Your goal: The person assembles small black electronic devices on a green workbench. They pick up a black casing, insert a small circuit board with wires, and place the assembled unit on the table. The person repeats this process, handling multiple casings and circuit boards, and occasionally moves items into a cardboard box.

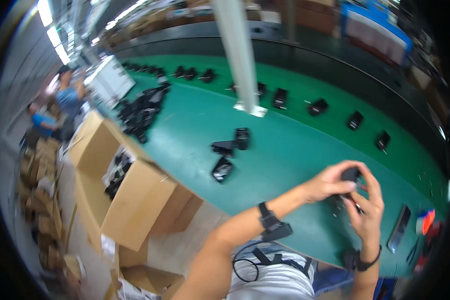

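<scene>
A small black block-shaped part (350, 176) is held up between my two hands above the green table (285, 165). My left hand (330, 184) is closed round it, thumb pressed on its near side. From below, my right hand (367, 212) pinches its lower end, fingers bent. The part's exact kind is hard to make out, and fingers cover some of it. To the left, apart from my hands, lie several similar black pieces: one upright-looking block (242, 138), a tilted one (224, 147) and a shiny-faced one (222, 169).
Black devices (280, 98) form a spaced row along the far strip. A white post (240, 55) rises mid-table. Leftward are a black pile (142, 112), an open cardboard box (140, 210) and two people (70, 97). A phone (399, 228) and an orange-red item (426, 221) lie right.
</scene>
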Tool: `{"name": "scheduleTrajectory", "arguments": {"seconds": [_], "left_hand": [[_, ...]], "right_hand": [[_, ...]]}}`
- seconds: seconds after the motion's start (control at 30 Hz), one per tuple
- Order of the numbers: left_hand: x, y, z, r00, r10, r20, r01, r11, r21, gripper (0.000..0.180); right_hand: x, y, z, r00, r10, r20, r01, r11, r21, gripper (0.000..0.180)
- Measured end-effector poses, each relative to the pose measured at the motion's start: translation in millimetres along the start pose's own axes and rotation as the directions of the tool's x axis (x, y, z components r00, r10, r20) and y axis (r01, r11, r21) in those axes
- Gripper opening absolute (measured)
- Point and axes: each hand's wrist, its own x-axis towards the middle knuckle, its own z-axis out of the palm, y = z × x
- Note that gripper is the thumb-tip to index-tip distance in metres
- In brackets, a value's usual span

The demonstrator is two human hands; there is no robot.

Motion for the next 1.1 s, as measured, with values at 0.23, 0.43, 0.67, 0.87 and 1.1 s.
{"name": "scheduleTrajectory", "arguments": {"seconds": [0.23,0.43,0.67,0.87,1.1], "left_hand": [[16.4,-22.4,1.9,0.997,-0.025,0.071,0.028,0.999,-0.046,0.08],[10.2,-16.7,-2.4,1.0,-0.007,-0.006,0.007,0.995,0.097,0.082],[20.4,-37.3,-15.5,0.976,0.165,-0.141,-0.058,0.826,0.56,0.069],[15.9,-25.7,-10.3,0.944,0.295,-0.147,-0.078,0.634,0.769,0.037],[17.3,-38.9,-23.1,0.93,0.351,-0.11,-0.096,0.521,0.848,0.025]], "right_hand": [[-3.6,19.0,-10.1,0.951,0.273,0.147,-0.303,0.916,0.261,0.031],[1.0,29.8,0.2,0.994,0.084,0.073,-0.098,0.97,0.221,0.055],[23.9,102.0,-26.0,0.996,0.019,0.085,-0.023,0.999,0.045,0.026],[13.9,340.9,-60.3,0.967,0.255,-0.023,-0.254,0.966,0.051,0.066],[-16.0,470.3,-62.3,0.891,0.453,-0.034,-0.451,0.874,-0.18,0.084]]}}
